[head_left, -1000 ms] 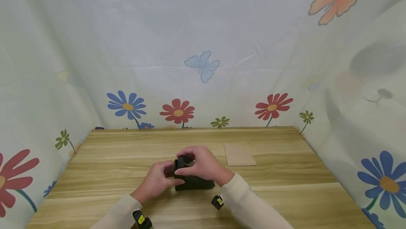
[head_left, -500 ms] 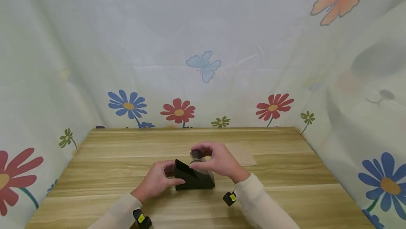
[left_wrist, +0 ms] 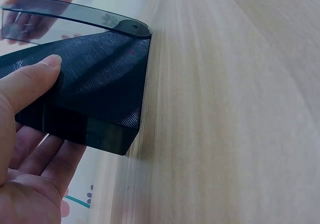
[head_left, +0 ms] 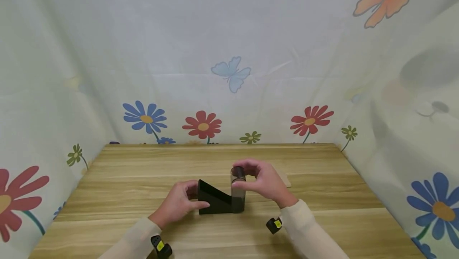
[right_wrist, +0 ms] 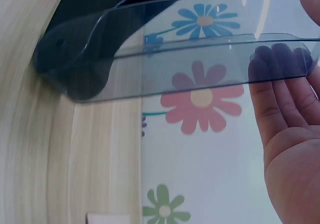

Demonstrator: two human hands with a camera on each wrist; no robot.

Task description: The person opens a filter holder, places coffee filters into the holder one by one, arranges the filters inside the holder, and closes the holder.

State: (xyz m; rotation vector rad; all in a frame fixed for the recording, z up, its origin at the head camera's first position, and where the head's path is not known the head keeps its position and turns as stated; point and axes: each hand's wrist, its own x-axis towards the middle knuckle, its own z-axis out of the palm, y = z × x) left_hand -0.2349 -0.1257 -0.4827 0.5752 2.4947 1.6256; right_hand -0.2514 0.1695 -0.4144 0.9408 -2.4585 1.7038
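Note:
A black wedge-shaped box [head_left: 214, 204] with a smoky, see-through hinged lid stands on the table in front of the person. The left hand [head_left: 177, 202] grips the box's tall end, with its thumb lying on the ribbed side of the box [left_wrist: 100, 84] in the left wrist view. At the box's low right end the lid [head_left: 238, 195] stands swung up, roughly upright. The right hand [head_left: 263, 180] pinches the lid's free end between thumb and fingers. Through the tinted lid [right_wrist: 200, 66] in the right wrist view, some fingertips show.
Behind the right hand lies a flat tan card [head_left: 285, 178], mostly covered by that hand. The wood-grain table [head_left: 143, 163] ends at a pale curtain [head_left: 172, 51] printed with flowers and butterflies, which stands at the back and both sides.
The right hand has moved rightward, swinging the lid from lying over the box to roughly upright at the right end. The left hand has kept its grip on the box in place.

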